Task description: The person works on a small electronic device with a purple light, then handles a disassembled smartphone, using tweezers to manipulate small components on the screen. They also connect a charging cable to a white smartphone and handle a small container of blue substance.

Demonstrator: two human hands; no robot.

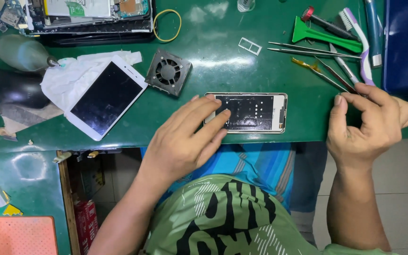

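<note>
Opened phone [253, 112] under flat left hand [185, 139]

Glossy green table [213, 56], metal tweezers [308, 47]

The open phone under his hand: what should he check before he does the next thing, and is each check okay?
1. Open phone lies flat on the mat: ok.
2. Left hand steadies it, fingers on its left end: ok.
3. Right hand grips a tool: cannot tell, its fingers hide it.
4. Tweezers within reach: ok.
5. White phone lies apart from the work: ok.
</note>
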